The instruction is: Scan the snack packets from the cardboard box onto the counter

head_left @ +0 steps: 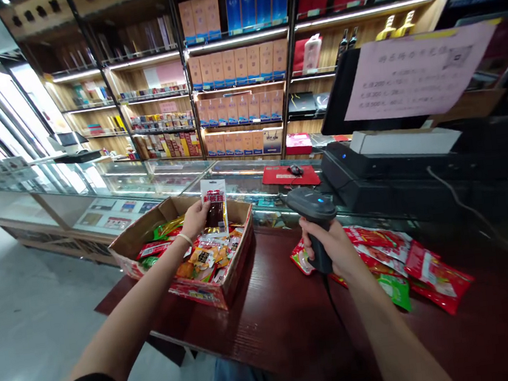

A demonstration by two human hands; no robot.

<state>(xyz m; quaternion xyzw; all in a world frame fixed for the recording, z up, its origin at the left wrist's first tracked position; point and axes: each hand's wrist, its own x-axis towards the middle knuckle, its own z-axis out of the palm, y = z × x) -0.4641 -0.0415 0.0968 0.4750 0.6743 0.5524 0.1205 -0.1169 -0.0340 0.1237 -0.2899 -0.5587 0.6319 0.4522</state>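
My left hand (194,220) pinches the left edge of a snack packet (216,210), white at the top with a dark front, upright above a cardboard box (240,271). Inside the box lie many colourful snack packets (204,257). My right hand (328,240) is wrapped round the handle of a black barcode scanner (313,205) with a blue light on top; its cord hangs down. The scanner's head points left, apart from the packet. Beyond and beside my right hand, red snack packets (438,276) and a green packet (394,289) lie on the dark wooden table (270,329).
Behind the table runs a glass display counter (156,177) with a red mat (275,177) and a mouse (295,170). At right stand a black monitor with a paper notice (419,74) and a black machine (398,165). Shelves of boxed goods (239,63) line the wall.
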